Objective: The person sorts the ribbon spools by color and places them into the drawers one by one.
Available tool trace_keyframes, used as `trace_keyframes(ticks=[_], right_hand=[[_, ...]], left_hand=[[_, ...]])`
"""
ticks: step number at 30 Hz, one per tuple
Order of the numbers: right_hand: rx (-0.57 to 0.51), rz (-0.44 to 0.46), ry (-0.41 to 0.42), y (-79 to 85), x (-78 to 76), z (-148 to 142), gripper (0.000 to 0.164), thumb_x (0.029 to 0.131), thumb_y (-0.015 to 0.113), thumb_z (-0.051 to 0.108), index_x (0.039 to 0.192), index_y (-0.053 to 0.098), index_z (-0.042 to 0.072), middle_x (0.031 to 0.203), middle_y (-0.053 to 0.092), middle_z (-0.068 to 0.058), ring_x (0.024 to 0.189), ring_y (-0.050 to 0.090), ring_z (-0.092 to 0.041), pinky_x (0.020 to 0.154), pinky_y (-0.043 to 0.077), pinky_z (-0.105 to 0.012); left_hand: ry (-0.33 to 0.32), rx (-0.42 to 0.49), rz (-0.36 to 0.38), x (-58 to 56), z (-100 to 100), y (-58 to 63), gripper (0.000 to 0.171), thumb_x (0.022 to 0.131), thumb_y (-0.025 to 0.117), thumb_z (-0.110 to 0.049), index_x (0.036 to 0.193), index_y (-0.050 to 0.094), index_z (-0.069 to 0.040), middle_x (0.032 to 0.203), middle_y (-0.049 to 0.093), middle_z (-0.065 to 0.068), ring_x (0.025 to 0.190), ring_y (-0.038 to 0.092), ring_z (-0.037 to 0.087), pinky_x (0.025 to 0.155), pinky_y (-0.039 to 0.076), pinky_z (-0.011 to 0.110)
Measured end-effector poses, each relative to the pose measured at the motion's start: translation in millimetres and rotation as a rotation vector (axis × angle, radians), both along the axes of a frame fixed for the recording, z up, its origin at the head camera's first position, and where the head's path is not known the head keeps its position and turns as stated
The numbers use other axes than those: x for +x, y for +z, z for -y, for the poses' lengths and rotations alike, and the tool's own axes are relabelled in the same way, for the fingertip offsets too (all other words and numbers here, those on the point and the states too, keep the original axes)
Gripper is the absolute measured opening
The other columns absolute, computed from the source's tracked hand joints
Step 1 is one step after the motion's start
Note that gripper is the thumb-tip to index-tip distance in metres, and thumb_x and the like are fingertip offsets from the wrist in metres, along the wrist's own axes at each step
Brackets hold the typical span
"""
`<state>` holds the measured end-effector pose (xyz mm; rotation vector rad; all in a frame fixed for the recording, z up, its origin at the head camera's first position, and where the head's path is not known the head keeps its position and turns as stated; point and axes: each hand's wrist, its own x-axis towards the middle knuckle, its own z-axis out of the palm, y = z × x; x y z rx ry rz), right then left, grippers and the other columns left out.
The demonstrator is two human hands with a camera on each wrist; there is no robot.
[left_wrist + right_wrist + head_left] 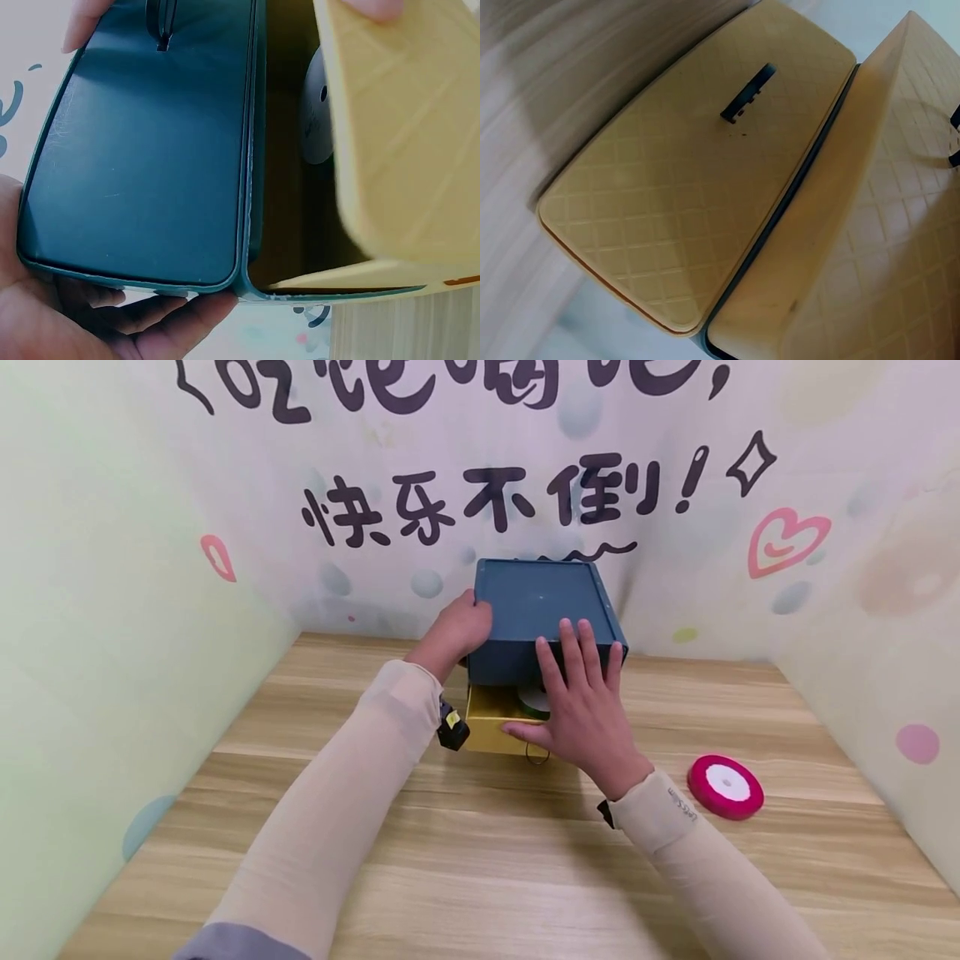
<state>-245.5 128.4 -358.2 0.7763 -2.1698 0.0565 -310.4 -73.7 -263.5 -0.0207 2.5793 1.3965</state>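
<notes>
A small blue drawer cabinet [543,602] stands against the back of the table. My left hand [461,622] grips its left side, thumb over the top edge and fingers along the side wall. The upper drawer front [142,165], blue with a ring pull, sits closed. Below it a yellow drawer [487,737] is pulled partway out, with a ribbon spool [316,112] standing inside. My right hand [588,718] lies against the cabinet's front, fingers straight up to the top edge, thumb at the yellow drawer's front. The bottom yellow drawer front [667,195] is closed.
A spool of crimson ribbon [726,787] lies flat on the wooden table [465,877] to the right of the cabinet. Behind rises a printed backdrop [420,568] with large black characters, and pale walls close in on both sides.
</notes>
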Motion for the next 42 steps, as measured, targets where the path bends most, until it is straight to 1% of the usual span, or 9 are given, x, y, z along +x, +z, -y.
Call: trace_keyframes(ticks=[5,8,12,15,20,29,34,37,42], right_hand=[[0.008,0.004,-0.025,-0.3,-4.7,1,0.128,0.065,0.069,0.08,0.158,0.019,0.008,0.162,0.012,-0.022,0.149,0.007,-0.041,0.111,0.0,-0.07],[0.0,-0.017,-0.019,-3.2,-9.0,2,0.122,0.07,0.063,0.081,0.158,0.018,0.009,0.161,0.014,-0.022,0.148,0.01,-0.041,0.111,0.001,-0.07],[-0.038,-0.093,0.001,-11.6,-18.4,3,0.109,0.08,0.053,0.08,0.157,0.02,0.01,0.157,0.021,-0.022,0.146,0.014,-0.041,0.111,0.003,-0.069],[-0.085,-0.168,0.011,-19.8,-26.3,3,0.101,0.084,0.051,0.076,0.154,0.022,0.01,0.153,0.024,-0.021,0.145,0.017,-0.04,0.112,0.003,-0.067],[-0.138,-0.247,0.019,-27.5,-33.9,3,0.098,0.084,0.056,0.073,0.153,0.025,0.01,0.153,0.025,-0.019,0.144,0.019,-0.038,0.114,0.001,-0.063],[-0.183,-0.312,0.019,-28.8,-41.1,3,0.097,0.083,0.062,0.068,0.151,0.025,0.011,0.154,0.025,-0.015,0.144,0.02,-0.035,0.116,0.001,-0.06],[-0.202,-0.313,0.027,-32.9,-44.2,4,0.095,0.084,0.064,0.066,0.15,0.026,0.01,0.153,0.026,-0.015,0.143,0.021,-0.036,0.116,0.001,-0.059],[-0.215,-0.301,0.021,-35.0,-45.7,7,0.095,0.084,0.066,0.065,0.15,0.025,0.011,0.152,0.026,-0.015,0.143,0.022,-0.036,0.116,0.003,-0.06],[-0.225,-0.284,0.023,-36.6,-47.3,13,0.101,0.079,0.072,0.065,0.151,0.024,0.011,0.153,0.025,-0.015,0.143,0.022,-0.036,0.115,0.005,-0.061]], left_hand=[[0.008,-0.009,0.002,-1.3,1,-0.3,0.057,0.109,0.023,-0.036,0.161,0.01,-0.017,0.162,0.024,0.007,0.136,0.038,0.029,0.106,0.041,0.049],[0.007,-0.012,0.0,-1.6,2,-0.7,0.057,0.109,0.023,-0.036,0.161,0.009,-0.016,0.163,0.022,0.007,0.139,0.036,0.029,0.107,0.04,0.048],[0.003,-0.025,-0.004,-1.2,2,-0.7,0.058,0.109,0.022,-0.036,0.161,0.007,-0.015,0.164,0.018,0.006,0.144,0.03,0.027,0.11,0.037,0.046],[-0.01,-0.031,-0.004,-1.1,0,-0.7,0.058,0.109,0.022,-0.036,0.161,0.006,-0.015,0.165,0.016,0.005,0.146,0.025,0.025,0.113,0.033,0.044],[-0.021,-0.037,-0.003,-1.1,-3,-0.5,0.059,0.109,0.022,-0.037,0.161,0.005,-0.016,0.165,0.014,0.003,0.148,0.02,0.023,0.116,0.028,0.041],[-0.026,-0.036,-0.024,-2.4,-6,1.5,0.059,0.109,0.021,-0.038,0.162,0.005,-0.017,0.165,0.015,0.003,0.147,0.023,0.025,0.114,0.031,0.042],[-0.018,-0.035,-0.022,-2.2,-6,1.4,0.059,0.109,0.021,-0.038,0.162,0.005,-0.017,0.165,0.015,0.003,0.147,0.025,0.025,0.114,0.031,0.042],[-0.008,-0.03,-0.023,-2.0,-5,1.8,0.059,0.109,0.023,-0.037,0.161,0.008,-0.017,0.164,0.019,0.004,0.144,0.031,0.026,0.11,0.036,0.043],[-0.01,-0.057,-0.003,-4.6,-1,3.9,0.06,0.109,0.025,-0.037,0.161,0.006,-0.015,0.164,0.018,0.006,0.141,0.034,0.028,0.104,0.043,0.045]])
